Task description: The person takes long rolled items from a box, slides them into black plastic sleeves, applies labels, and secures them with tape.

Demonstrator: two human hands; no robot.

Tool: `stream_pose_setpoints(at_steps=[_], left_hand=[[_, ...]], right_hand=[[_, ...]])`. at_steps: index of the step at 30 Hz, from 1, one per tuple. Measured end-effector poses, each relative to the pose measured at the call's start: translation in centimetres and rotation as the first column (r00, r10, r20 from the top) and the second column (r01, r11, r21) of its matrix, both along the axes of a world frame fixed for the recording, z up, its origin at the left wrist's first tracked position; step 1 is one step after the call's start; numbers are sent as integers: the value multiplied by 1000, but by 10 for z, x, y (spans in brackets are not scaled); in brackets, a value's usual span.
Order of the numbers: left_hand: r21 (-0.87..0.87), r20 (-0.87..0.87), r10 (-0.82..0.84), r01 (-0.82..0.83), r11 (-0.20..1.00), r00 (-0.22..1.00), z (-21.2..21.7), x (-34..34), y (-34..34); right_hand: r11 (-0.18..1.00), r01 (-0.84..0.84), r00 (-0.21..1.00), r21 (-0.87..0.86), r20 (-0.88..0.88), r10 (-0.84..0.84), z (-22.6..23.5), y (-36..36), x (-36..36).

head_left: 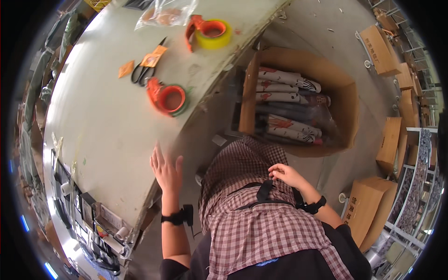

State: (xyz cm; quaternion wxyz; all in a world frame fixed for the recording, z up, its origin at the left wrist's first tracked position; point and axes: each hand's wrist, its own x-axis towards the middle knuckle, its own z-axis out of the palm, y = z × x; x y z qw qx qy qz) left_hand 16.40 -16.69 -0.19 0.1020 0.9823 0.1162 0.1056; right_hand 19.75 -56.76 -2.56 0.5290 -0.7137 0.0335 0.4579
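While we are standing at the desk [107,121], its pale top is stretching away to our left and an open carton [347,107] of rolled, printed goods is sitting on the floor just beyond its edge. We are laying our left hand [166,171] flat and released on the desk edge, well apart from the orange tape dispenser [168,98]. Our right hand [285,176] is pinching the black strap [264,190] against our checked shirt.

Table [107,121] near half bare; tape dispensers [169,97], scissors [145,69] crowd far end (box [347,105] beside).
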Motion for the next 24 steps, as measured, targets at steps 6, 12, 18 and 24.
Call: stream_pose_setpoints(at_steps=[6,12,18,24], left_hand=[[430,-28,370,-323,843,929,-50,-3,-18],[193,-228,335,-294,936,914,-43,18,-30],[45,-86,315,-312,949,945,-43,4,-34],[36,43,217,-218,975,975,-40,8,-39]], right_hand=[[924,-132,909,-358,329,257,-2,-80,67],[732,-432,709,-527,302,637,-23,-85,130],[694,-586,576,-417,388,720,-27,28,132],[509,-792,448,-337,245,860,-26,131,81]])
